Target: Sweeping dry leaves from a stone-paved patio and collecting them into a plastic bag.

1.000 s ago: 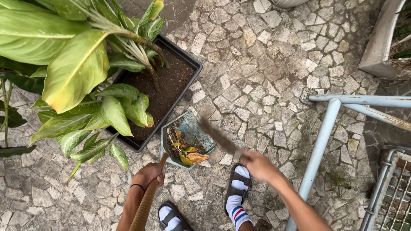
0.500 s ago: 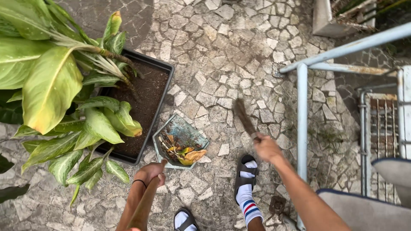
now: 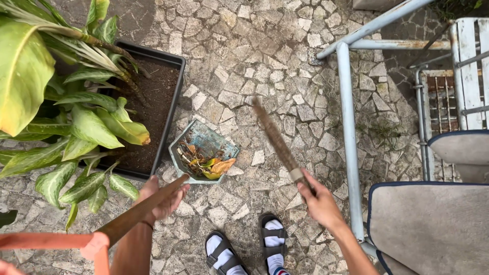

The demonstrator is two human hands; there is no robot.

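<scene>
Far left: broad green leaves (image 3: pixel 76 127) spilling over a black rectangular planter (image 3: pixel 170 102) of dark soil, set on a paving of irregular pale stones (image 3: pixel 244 46).

Just right of the planter, flat on the stones: a blue-green dustpan (image 3: pixel 216 142), loaded at its near edge with dry leaves and twigs (image 3: pixel 206 165). Fixed to it, a long brown wooden handle (image 3: pixel 137 214) slanting down toward the lower left corner. Likely light and stiff — thin pan, rigid stick — yet easily tipped, with a loose load apt to slide out if tilted forward. Best held on the stick, low enough to keep the pan level.

Left hand (image 3: pixel 160 198) closed around that handle a little behind the pan, fingers wrapped, nothing else touched. Below it, sandalled feet in white socks (image 3: pixel 249 249) planted on the stones.

Centre right: a small hand broom (image 3: pixel 277 142), blurred, bristle end up and well clear of the pan's contents — probably light too, its bristles soft and springy, its grip end firm. Right hand (image 3: pixel 318 201) clamped on that grip end, fist shut. Hands well apart, one tool each.

Further right: a pale blue metal frame (image 3: pixel 346 127), then grey cushioned seats with dark piping (image 3: pixel 433 224) and white slats (image 3: pixel 468 66) at the edge.
</scene>
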